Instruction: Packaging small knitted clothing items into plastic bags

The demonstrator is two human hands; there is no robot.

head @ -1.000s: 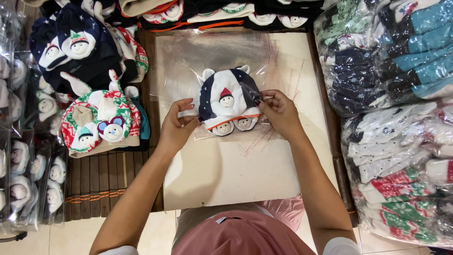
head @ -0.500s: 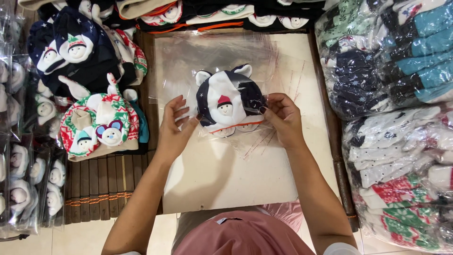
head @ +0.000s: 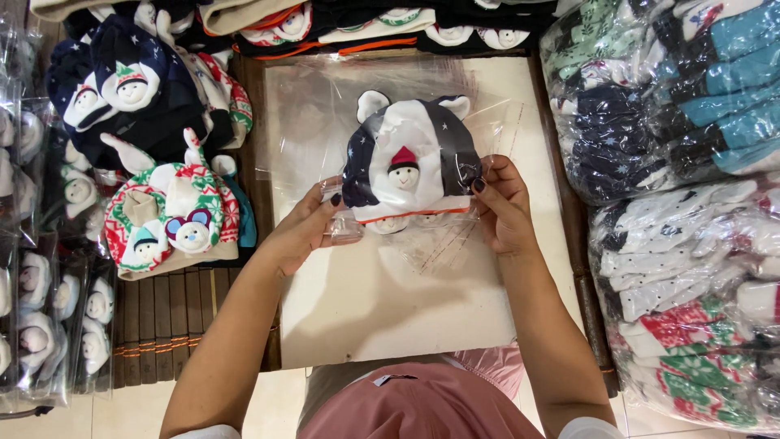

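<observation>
Head view. A soft knitted hat (head: pixel 409 167), navy with white star flecks, a broad white centre panel, two rounded ears on top and a small stuffed snowman face with a red cap, lies inside a glossy, crinkled clear plastic bag (head: pixel 325 122) on a smooth pale board (head: pixel 382 301). The left hand (head: pixel 302 232) pinches the bag's open lower edge between thumb and curled fingers at the hat's left side; the right hand (head: pixel 504 207) pinches the same edge at the right, fingers pressed together. Compared with half a second earlier, the hat sits farther up the board and deeper in the bag, and both hands have advanced with it. Piles of similar hats (head: pixel 171 219) lie at left; bagged knitwear stacks (head: pixel 682 211) lie at right.
</observation>
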